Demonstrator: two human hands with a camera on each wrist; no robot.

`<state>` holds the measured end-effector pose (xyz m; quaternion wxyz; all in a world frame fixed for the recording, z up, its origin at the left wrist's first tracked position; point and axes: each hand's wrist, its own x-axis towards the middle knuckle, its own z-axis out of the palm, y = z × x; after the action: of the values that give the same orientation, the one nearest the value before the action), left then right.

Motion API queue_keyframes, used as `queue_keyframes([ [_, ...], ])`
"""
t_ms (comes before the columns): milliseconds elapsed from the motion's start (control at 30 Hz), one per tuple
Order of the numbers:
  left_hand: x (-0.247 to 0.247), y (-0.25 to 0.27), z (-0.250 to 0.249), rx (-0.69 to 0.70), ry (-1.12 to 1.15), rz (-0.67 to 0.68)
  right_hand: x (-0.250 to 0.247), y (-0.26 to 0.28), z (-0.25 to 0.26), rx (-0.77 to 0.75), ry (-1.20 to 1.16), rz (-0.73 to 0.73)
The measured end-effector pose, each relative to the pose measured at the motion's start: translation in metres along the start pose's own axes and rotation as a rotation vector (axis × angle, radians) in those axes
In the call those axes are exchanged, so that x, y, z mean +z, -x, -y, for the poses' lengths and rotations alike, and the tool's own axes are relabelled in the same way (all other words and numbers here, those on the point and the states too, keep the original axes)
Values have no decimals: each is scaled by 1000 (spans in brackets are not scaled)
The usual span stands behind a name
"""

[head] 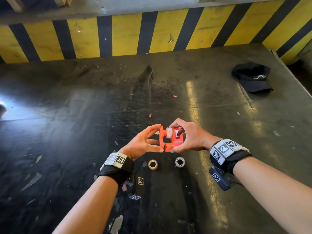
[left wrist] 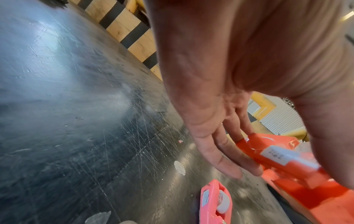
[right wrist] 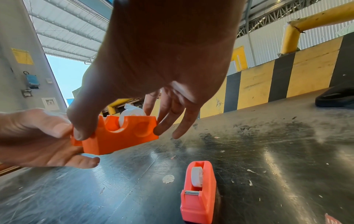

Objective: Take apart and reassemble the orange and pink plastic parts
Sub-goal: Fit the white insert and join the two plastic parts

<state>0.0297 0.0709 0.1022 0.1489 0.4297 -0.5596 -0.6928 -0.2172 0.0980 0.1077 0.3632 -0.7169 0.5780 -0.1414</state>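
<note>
Pinched between thumb and fingers of the left hand (head: 141, 144) and right hand (head: 189, 138), above the scratched dark table (head: 84, 115): an orange dispenser (right wrist: 116, 134), white tape roll (right wrist: 132, 115) seated in its cradle. Pink dispenser (right wrist: 198, 192) below on the table, roll in place. Two bare tape cores (head: 153, 164) nearer the wrists. Likely mid-disassembly; next, lifting the roll clear of the orange cradle.
</note>
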Motion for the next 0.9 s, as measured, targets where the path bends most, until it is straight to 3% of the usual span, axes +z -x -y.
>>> queue_keyframes([
  [500, 4, 4, -4, 21, -2, 72, 4, 13, 3, 6, -226, -87],
  [900, 6, 7, 3, -17, 80, 60, 7, 15, 1, 66, -353, -45],
])
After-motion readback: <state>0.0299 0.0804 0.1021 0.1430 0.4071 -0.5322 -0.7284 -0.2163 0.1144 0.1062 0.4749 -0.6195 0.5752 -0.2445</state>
